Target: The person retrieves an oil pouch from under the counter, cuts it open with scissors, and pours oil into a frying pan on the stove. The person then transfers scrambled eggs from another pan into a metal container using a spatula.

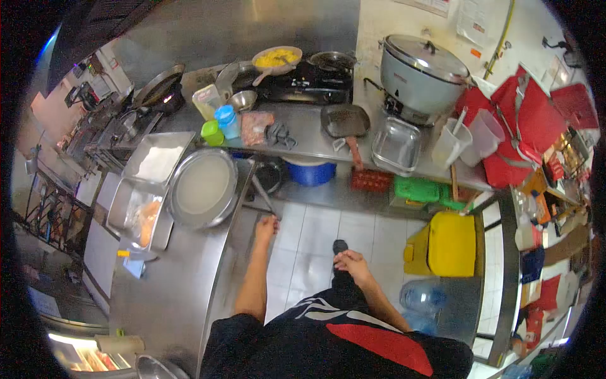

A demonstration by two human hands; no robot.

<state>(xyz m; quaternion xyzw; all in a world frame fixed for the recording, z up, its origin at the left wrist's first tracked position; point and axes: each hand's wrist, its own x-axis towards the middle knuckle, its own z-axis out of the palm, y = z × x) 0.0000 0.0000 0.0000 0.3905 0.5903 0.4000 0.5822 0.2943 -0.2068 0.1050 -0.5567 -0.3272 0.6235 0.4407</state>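
My left hand point(267, 227) hangs over the floor beside the left steel counter, fingers curled in. Whatever it may hold is too small to make out. A grey metal bar point(262, 194), which looks like the counter's leg, ends just past its fingertips; I cannot tell whether they touch. In front of my body, my right hand point(355, 265) has its fingers bent together over my dark shoe point(341, 245); anything between them is hidden. Nearest on the left counter point(183, 297) are a large round pan point(203, 187) of pale content and a steel tray point(136, 211) with orange food.
Along the back counter point(303, 117) are a stove point(306, 88), a pan of yellow food point(276, 58), a square pan point(345, 120), a steel tray point(396, 145) and a big rice cooker point(424, 76). A yellow bin point(449, 245) and water bottle point(421, 295) stand right.
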